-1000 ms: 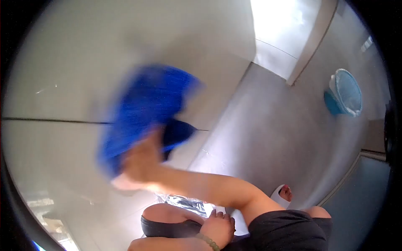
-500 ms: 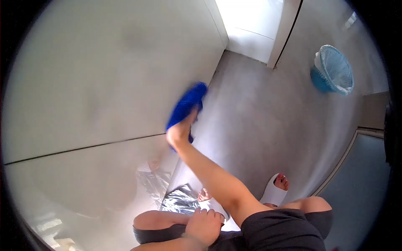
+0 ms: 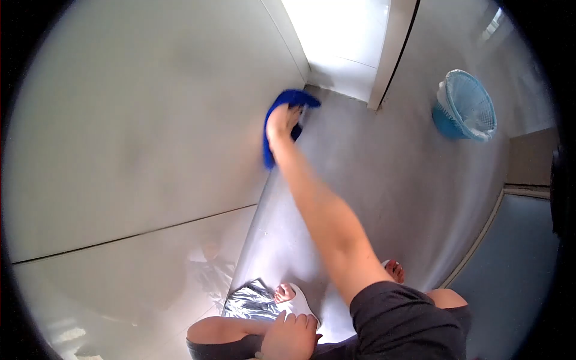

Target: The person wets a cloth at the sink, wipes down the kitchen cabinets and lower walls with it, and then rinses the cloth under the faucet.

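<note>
At the base of the pale wall panel (image 3: 156,132), my right hand (image 3: 281,125) presses a bright blue cloth (image 3: 294,96) into the corner by the floor. The cloth bunches around my fingers, and part of it spreads past them onto the floor. My right arm is stretched far forward. My left hand (image 3: 289,337) lies over my bent left leg with nothing visible in it; its fingers are slightly bent. Just beyond it are my left foot in a white slipper (image 3: 298,303) and a crinkled silver sheet or bag (image 3: 251,301).
A blue mesh waste basket (image 3: 447,120) with a clear liner stands on the grey floor (image 3: 366,162) at the right. Ahead is a bright doorway with a door frame (image 3: 390,54). A dark grey framed panel (image 3: 510,258) lies at the lower right.
My right hand has moved the blue cloth forward along the wall, toward the doorway, and lower to the floor edge. The left hand stays on the leg.
</note>
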Action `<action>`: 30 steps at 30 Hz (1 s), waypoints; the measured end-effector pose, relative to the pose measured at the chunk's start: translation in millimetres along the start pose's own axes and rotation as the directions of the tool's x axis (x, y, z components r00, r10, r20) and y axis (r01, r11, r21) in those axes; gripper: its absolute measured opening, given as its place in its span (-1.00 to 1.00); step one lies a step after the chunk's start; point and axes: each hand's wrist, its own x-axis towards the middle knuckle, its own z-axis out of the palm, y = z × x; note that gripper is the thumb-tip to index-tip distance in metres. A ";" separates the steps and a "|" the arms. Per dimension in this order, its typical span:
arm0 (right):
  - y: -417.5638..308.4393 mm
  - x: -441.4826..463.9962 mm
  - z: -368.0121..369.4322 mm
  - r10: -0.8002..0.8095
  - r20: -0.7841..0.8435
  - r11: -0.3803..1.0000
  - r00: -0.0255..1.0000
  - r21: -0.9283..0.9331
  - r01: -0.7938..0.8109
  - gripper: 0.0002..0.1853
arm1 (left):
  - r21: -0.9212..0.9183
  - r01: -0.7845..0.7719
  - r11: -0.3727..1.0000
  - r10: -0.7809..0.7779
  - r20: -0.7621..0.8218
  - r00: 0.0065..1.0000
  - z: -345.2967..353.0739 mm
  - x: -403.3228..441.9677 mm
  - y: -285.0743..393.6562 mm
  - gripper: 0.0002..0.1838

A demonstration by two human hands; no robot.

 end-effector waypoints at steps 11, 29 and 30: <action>175.1 -131.5 -13.2 -0.342 0.195 0.939 0.919 0.033 0.343 -0.19 | 0.033 0.056 0.998 -0.060 0.141 0.988 14.4 15.1 -7.0 -0.67; -26.4 9.6 8.5 -0.437 -0.062 0.853 0.897 0.288 0.435 -0.34 | 0.138 0.054 0.989 -0.068 0.099 0.993 22.2 22.3 -4.8 -0.72; -14.2 -20.8 7.2 -0.497 -0.069 0.824 0.865 0.273 0.496 -0.34 | 0.099 0.082 0.992 -0.091 0.096 0.991 20.3 21.4 -4.9 -0.72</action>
